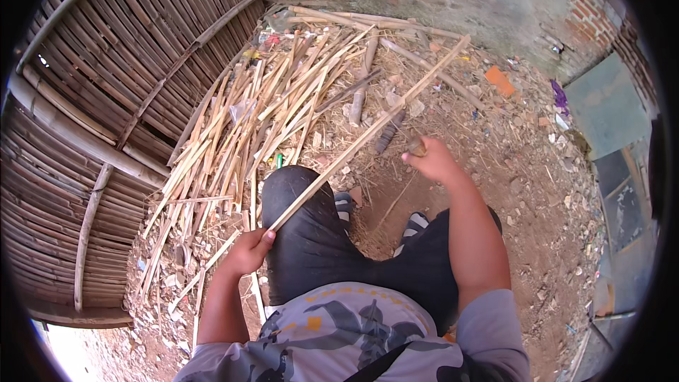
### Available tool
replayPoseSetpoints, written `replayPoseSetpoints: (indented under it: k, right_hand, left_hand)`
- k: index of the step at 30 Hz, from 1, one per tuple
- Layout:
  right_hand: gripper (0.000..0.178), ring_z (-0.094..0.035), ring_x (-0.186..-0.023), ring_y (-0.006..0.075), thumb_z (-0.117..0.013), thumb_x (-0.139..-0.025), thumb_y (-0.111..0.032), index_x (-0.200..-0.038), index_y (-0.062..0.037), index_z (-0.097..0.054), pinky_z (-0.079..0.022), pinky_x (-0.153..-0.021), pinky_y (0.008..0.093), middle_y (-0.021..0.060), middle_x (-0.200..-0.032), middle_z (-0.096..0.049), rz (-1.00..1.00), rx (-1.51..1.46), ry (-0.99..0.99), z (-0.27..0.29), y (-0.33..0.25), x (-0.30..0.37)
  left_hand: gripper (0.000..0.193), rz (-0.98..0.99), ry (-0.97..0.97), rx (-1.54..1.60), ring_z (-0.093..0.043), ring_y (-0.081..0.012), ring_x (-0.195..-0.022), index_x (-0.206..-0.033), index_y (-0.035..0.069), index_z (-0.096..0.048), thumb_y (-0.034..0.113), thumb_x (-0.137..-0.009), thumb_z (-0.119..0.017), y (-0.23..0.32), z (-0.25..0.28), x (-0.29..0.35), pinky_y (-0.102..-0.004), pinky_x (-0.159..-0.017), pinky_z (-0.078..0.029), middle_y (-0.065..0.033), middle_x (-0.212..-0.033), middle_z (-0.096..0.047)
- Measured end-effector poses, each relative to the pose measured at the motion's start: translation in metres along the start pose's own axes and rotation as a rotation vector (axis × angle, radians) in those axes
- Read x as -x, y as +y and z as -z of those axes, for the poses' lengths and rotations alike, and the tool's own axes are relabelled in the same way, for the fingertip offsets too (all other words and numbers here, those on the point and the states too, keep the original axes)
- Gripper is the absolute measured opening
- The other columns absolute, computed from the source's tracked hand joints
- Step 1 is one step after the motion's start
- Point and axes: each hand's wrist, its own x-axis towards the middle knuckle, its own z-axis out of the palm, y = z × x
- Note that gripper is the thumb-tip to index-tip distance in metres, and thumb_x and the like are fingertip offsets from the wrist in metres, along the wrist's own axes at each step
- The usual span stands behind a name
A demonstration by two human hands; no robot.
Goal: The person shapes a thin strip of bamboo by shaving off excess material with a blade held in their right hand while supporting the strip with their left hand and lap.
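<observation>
My left hand [249, 250] is closed around the near end of a long, pale bamboo strip [361, 143]. The strip slants over my left knee and reaches away to the far right. In my right hand [437, 163], raised beyond my right knee, is a short brown wooden handle [416, 146] with a rounded end. Whatever the handle belongs to is hidden by the hand. Just left of it, under the strip, a dark ridged piece [390, 132] lies on the ground.
Many split bamboo strips [283, 113] lie heaped at my left, beside a bamboo slat wall [134, 49]. A brick wall [453, 3] closes the far side. Grey panels [610, 106] lean at right. An orange scrap [499, 80] lies on the debris-strewn dirt.
</observation>
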Motion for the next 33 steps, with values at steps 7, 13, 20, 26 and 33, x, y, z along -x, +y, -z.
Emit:
replayPoseSetpoints:
  k: [7,13,20,26,33]
  right_hand:
    - [0.036,-0.064,-0.068,0.0311,-0.081,-0.082,-0.032,-0.09,-0.0012,-0.064,-0.05,-0.066,0.0417,0.0155,-0.074,-0.065,0.365,0.206,-0.206,-0.004,-0.039,0.025]
    - [0.049,-0.068,-0.079,0.0362,-0.082,-0.079,-0.042,-0.102,-0.002,-0.066,-0.052,-0.072,0.045,0.0192,-0.083,-0.068,0.097,0.209,0.085,0.018,-0.022,0.007]
    - [0.054,-0.065,-0.075,0.0426,-0.072,-0.084,-0.055,-0.093,-0.0032,-0.061,-0.051,-0.067,0.0475,0.0203,-0.077,-0.065,0.388,0.341,-0.163,-0.024,-0.058,0.034]
    - [0.044,-0.068,-0.076,0.0364,-0.075,-0.086,-0.044,-0.096,-0.0028,-0.062,-0.051,-0.068,0.0451,0.0176,-0.078,-0.066,0.214,0.21,-0.111,-0.008,-0.036,0.007]
    - [0.034,-0.069,-0.085,0.0375,-0.074,-0.087,-0.028,-0.104,-0.0016,-0.062,-0.054,-0.075,0.047,0.02,-0.087,-0.069,0.146,0.253,-0.015,-0.01,-0.038,0.016]
  left_hand:
    - [0.054,-0.011,0.021,-0.014,-0.049,-0.0165,-0.069,-0.085,-0.001,-0.059,0.046,-0.107,-0.046,-0.003,0.0,0.004,-0.0372,-0.065,-0.044,-0.0066,-0.07,-0.055]
    - [0.054,0.016,-0.005,0.049,-0.055,-0.0203,-0.073,-0.092,-0.001,-0.063,0.048,-0.106,-0.047,-0.003,-0.002,-0.001,-0.038,-0.071,-0.047,-0.0103,-0.075,-0.062]
    - [0.055,0.084,-0.086,0.135,-0.054,-0.0168,-0.074,-0.088,0.0,-0.062,0.05,-0.106,-0.047,-0.021,0.0,-0.005,-0.0353,-0.07,-0.047,-0.0059,-0.076,-0.06]
    - [0.055,0.032,-0.035,0.071,-0.054,-0.0193,-0.074,-0.09,-0.002,-0.062,0.049,-0.106,-0.046,-0.009,0.001,-0.001,-0.0367,-0.072,-0.048,-0.0087,-0.076,-0.061]
    - [0.053,0.083,-0.066,0.126,-0.052,-0.0178,-0.071,-0.089,0.0,-0.061,0.048,-0.106,-0.047,-0.011,0.001,-0.004,-0.037,-0.069,-0.047,-0.0062,-0.073,-0.058]
